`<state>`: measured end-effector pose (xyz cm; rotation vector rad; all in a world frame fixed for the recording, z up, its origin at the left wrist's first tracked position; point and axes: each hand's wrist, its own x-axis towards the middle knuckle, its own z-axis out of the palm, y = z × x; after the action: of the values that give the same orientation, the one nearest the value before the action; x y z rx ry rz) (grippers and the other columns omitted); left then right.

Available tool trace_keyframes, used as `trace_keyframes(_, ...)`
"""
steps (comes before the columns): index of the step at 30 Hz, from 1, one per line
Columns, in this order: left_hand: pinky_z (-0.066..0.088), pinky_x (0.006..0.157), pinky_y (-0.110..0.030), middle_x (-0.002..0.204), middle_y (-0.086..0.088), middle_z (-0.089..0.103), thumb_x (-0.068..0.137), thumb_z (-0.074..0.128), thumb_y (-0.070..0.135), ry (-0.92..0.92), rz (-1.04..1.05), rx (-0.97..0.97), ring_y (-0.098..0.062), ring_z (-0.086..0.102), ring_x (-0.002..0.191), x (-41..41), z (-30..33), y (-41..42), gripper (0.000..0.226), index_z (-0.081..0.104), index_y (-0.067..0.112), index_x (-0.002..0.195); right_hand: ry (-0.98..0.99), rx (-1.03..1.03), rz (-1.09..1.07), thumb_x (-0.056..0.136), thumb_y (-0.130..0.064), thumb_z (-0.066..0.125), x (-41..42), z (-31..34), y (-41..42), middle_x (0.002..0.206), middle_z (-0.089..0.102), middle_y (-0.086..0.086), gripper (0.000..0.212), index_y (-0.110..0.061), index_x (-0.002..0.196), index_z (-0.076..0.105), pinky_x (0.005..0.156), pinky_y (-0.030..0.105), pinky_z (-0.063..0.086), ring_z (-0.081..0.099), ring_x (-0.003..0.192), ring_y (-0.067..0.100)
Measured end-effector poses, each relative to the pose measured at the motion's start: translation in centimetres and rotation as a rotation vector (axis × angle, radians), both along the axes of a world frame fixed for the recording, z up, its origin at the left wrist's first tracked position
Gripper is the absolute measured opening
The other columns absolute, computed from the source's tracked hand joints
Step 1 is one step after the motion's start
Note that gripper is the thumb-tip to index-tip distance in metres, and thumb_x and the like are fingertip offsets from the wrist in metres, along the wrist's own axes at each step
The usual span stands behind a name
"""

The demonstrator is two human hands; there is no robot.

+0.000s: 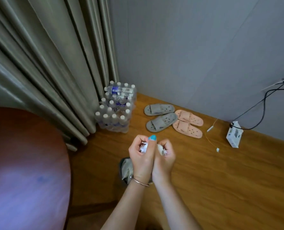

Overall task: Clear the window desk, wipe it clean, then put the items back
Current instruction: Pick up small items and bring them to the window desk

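Your two hands are held together in front of you, above the wooden floor [221,180]. Your left hand [142,156] is curled round a crumpled white tissue [143,147], which shows between the fingers and the thumb. Your right hand [164,156] is also curled, and it grips a second wad of tissue [161,149], paler and a little beige. The heels of the two hands touch each other. On your left wrist sits a thin metal bracelet [140,182].

Just under your left wrist, on the floor, there is a small dark bin [123,170] with a light liner or paper inside; your arm hides part of it.

The round surface [25,163] lies at your left, well apart from the hands. It is smooth, reddish-brown and a little glossy.

Behind the hands, near the corner, stands a stack of shrink-wrapped water bottles [115,110] with white caps, and one bottle lies flat on top. The stack touches the heavy olive curtain [46,63], which falls in deep folds. To the right of the bottles are two pairs of perforated slippers, one grey pair [159,117] and one pink pair [187,125], side by side. Further right, near the grey wall, a white box-shaped device [234,135] rests on the floor with black cables [260,103] going up from it, and a thin yellow wire [211,135] lies between it and the slippers.
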<state>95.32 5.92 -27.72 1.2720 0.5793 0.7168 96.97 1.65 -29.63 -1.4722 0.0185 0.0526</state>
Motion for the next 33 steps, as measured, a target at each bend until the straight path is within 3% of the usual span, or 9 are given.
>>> trace_keyframes(4, 0.040, 0.052, -0.023, 0.058, -0.005, 0.050, 0.077, 0.061, 0.037, 0.017, 0.040, -0.012, -0.009, 0.047, 0.054, 1.2, -7.8, 0.3, 0.045, 0.048, -0.006, 0.069, 0.037, -0.059, 0.040, 0.070, -0.041, 0.072, 1.3, -7.9, 0.5, 0.055, 0.049, -0.015, 0.028, -0.032, 0.059, 0.048, 0.048, 0.023, 0.039, 0.045, 0.053, 0.002)
trace_keyframes(8, 0.039, 0.053, -0.017, 0.056, 0.008, 0.051, 0.076, 0.058, 0.039, 0.077, 0.099, 0.020, -0.002, 0.046, 0.053, 1.7, -15.6, 0.3, 0.042, 0.050, -0.001, 0.067, 0.080, -0.069, 0.065, 0.070, -0.041, 0.073, 1.9, -15.5, 0.5, 0.052, 0.048, -0.015, 0.033, -0.029, 0.058, 0.045, 0.046, 0.021, 0.038, 0.044, 0.051, 0.001)
trace_keyframes(12, 0.038, 0.052, -0.015, 0.055, 0.012, 0.053, 0.077, 0.058, 0.041, 0.109, 0.116, 0.071, 0.000, 0.045, 0.053, 1.9, -22.5, 0.5, 0.035, 0.049, 0.009, 0.064, 0.072, -0.115, 0.083, 0.072, -0.033, 0.074, 2.3, -22.2, 0.4, 0.055, 0.045, -0.009, 0.034, -0.025, 0.059, 0.043, 0.050, 0.033, 0.037, 0.043, 0.055, 0.007)
trace_keyframes(14, 0.037, 0.053, -0.014, 0.054, 0.013, 0.052, 0.079, 0.057, 0.041, 0.122, 0.105, 0.093, 0.001, 0.044, 0.053, 1.9, -25.7, 0.9, 0.033, 0.048, 0.013, 0.063, 0.039, -0.147, 0.104, 0.074, -0.028, 0.073, 2.6, -25.1, 0.5, 0.056, 0.044, -0.010, 0.034, -0.022, 0.062, 0.042, 0.051, 0.029, 0.037, 0.041, 0.055, 0.003)
trace_keyframes(16, 0.036, 0.053, -0.016, 0.053, 0.013, 0.049, 0.081, 0.055, 0.042, 0.124, 0.097, 0.093, 0.001, 0.042, 0.052, 1.9, -29.4, 1.0, 0.034, 0.046, 0.016, 0.062, -0.001, -0.150, 0.105, 0.074, -0.036, 0.071, 2.6, -28.2, 0.5, 0.057, 0.045, -0.010, 0.035, -0.022, 0.062, 0.042, 0.053, 0.025, 0.038, 0.042, 0.056, 0.002)
trace_keyframes(25, 0.037, 0.055, -0.015, 0.055, 0.014, 0.048, 0.081, 0.055, 0.047, 0.191, 0.086, 0.065, 0.000, 0.042, 0.054, 0.9, -37.4, 1.5, 0.036, 0.047, 0.018, 0.062, -0.084, -0.284, 0.159, 0.078, -0.040, 0.068, 2.3, -35.5, 0.1, 0.059, 0.046, -0.005, 0.034, -0.019, 0.065, 0.044, 0.051, 0.031, 0.039, 0.041, 0.055, 0.006)
trace_keyframes(29, 0.039, 0.056, -0.022, 0.057, 0.012, 0.049, 0.081, 0.053, 0.050, 0.219, 0.063, 0.072, -0.005, 0.044, 0.056, 0.8, -38.6, 1.7, 0.037, 0.049, 0.018, 0.064, -0.078, -0.330, 0.177, 0.083, -0.014, 0.077, 2.6, -37.4, -0.4, 0.062, 0.051, 0.002, 0.031, -0.013, 0.068, 0.050, 0.053, 0.043, 0.044, 0.048, 0.057, 0.017)
trace_keyframes(33, 0.037, 0.056, -0.029, 0.057, 0.011, 0.047, 0.081, 0.051, 0.052, 0.243, 0.058, 0.095, -0.010, 0.042, 0.056, 0.7, -38.8, 1.9, 0.036, 0.049, 0.021, 0.064, -0.078, -0.367, 0.184, 0.081, -0.014, 0.078, 2.8, -37.7, -0.4, 0.066, 0.053, 0.003, 0.029, -0.011, 0.069, 0.053, 0.059, 0.042, 0.045, 0.050, 0.063, 0.021)
